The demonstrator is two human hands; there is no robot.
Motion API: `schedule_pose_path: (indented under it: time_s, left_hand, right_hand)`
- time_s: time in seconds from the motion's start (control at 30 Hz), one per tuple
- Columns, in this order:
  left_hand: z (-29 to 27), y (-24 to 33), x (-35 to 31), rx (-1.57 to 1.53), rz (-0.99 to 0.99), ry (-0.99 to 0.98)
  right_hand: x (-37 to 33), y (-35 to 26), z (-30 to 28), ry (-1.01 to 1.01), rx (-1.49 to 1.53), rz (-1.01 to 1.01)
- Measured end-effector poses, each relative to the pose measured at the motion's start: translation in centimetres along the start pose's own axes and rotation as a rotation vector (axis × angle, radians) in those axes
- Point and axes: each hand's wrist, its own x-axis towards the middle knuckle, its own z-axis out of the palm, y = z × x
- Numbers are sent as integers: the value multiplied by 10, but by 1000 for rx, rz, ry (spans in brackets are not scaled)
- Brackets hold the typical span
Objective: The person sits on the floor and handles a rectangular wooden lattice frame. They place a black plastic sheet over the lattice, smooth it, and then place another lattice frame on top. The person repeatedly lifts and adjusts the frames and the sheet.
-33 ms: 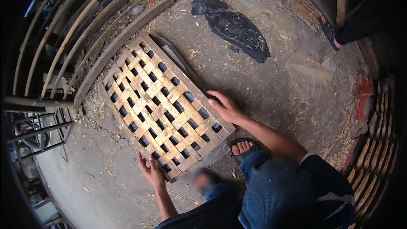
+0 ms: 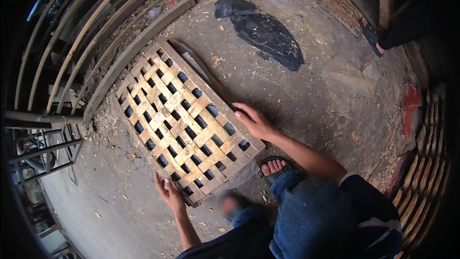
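Observation:
A rectangular wooden frame with a woven bamboo-strip panel (image 2: pixel 184 120) lies slantwise in front of me, dark gaps showing between its strips. At its near left corner is my left hand (image 2: pixel 171 197), fingers stretched and apart alongside the frame's outer side; I cannot tell how firmly it touches. My right hand (image 2: pixel 254 123) rests on the frame's right edge, the thumb on top and the fingers reaching along the outer side. Clear plastic sheeting (image 2: pixel 242 175) pokes out from beneath the near end. What supports the panel underneath is hidden.
Bent bamboo rails (image 2: pixel 76 38) and a wooden beam (image 2: pixel 139 43) border the left. A black plastic bag (image 2: pixel 266 36) lies ahead. Another person's sandalled foot (image 2: pixel 373 37) is at far right, beside a second woven panel (image 2: pixel 340 7). Stacked slatted pieces (image 2: pixel 421 177) stand on my right.

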Motion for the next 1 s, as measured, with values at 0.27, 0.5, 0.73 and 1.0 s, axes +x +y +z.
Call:
schedule_pose_path:
  time_s: [0.27, 0.5, 0.73, 1.0]
  left_hand:
    - [10, 6, 14, -85, -102, -231]
    - [14, 11, 6, -294, -175, -269]
    - [33, 38, -6, -174, -153, -141]
    - [21, 91, 31, -441, 170, -63]
  right_hand:
    - [4, -1, 3, -172, 1, -38]
    - [4, -5, 0, -220, 92, -42]
    - [-6, 20, -8, -63, -228, -116]
    - [-23, -140, 86, -124, -172, -982]
